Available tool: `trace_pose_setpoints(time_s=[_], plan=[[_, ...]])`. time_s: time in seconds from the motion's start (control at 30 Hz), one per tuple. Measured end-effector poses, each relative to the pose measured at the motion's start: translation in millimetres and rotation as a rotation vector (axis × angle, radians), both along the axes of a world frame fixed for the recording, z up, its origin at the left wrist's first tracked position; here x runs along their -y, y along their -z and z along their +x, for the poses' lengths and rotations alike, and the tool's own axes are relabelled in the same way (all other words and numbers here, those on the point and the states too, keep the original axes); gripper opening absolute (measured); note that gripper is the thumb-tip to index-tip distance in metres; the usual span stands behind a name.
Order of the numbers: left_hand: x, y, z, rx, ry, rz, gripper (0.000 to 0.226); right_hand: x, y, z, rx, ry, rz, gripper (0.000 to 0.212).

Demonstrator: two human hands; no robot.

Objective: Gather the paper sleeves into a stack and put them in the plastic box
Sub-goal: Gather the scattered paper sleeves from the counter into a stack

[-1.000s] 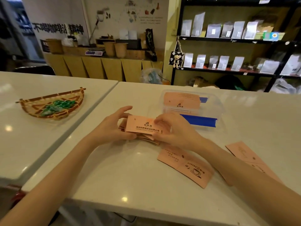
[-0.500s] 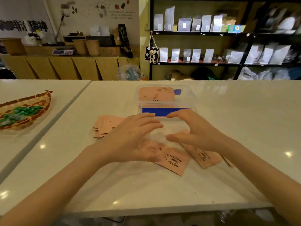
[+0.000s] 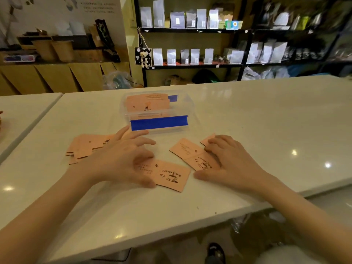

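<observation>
Peach paper sleeves printed with a coffee cup lie flat on the white table. My left hand rests with spread fingers on the left end of one sleeve. My right hand presses on the right part of a second sleeve, and a third sleeve's corner pokes out above its fingers. A loose pile of sleeves sits to the left, partly behind my left hand. The clear plastic box with a blue strip stands behind my hands and holds several sleeves.
A second white table adjoins on the left with a narrow gap. The table's front edge runs diagonally below my forearms. Dark shelves with pouches and a wooden counter stand behind.
Earlier both hands held sleeves over the left pile; they let go and moved right onto the loose sleeves. My view turned right, so the woven basket is out of frame.
</observation>
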State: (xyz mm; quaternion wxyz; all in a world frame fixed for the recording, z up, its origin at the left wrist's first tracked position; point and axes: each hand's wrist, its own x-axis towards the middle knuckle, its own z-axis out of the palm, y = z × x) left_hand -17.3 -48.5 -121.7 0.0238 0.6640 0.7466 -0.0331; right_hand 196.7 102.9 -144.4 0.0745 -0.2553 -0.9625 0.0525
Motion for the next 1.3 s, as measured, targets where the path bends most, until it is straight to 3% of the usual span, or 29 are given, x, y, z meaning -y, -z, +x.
trace_pose_setpoints(time_s=[0.27,0.37,0.6,0.77,0.9,1.03,1.17,1.3], plan=[[4.8,5.8,-1.4,0.098,0.01,0.105,0.073,-2.1,2.6,-10.6,-0.139,0.04,-0.096,0.084],[4.8,5.8,1.5,0.134,0.028,0.147,0.069,-2.0,-2.7,-15.6,-0.236,0.049,-0.127,0.071],[11.6,-15.8,-2.2,0.259,0.031,0.368,0.077,-2.5,-33.0,-34.6,-0.452,0.014,-0.268,0.058],[31.5,-34.9,-26.2,0.233,-0.177,0.47,0.073,8.9,-50.7,-64.7,-0.546,-0.111,-0.419,0.047],[47.0,-34.1,-47.7,0.247,-0.312,0.462,0.069,23.2,-53.6,-95.3,-0.502,-0.294,-0.418,0.05],[51.7,-21.6,-64.8,0.263,-0.397,0.437,0.066,32.6,-42.9,-130.0,-0.384,-0.309,-0.425,0.066],[55.1,-14.5,-73.3,0.378,-0.429,0.446,0.073,44.6,-36.6,-153.2,-0.343,-0.345,-0.419,0.067],[56.8,-8.8,-73.5,0.496,-0.441,0.477,0.059,51.9,-30.1,-165.8,-0.32,-0.403,-0.41,0.069]])
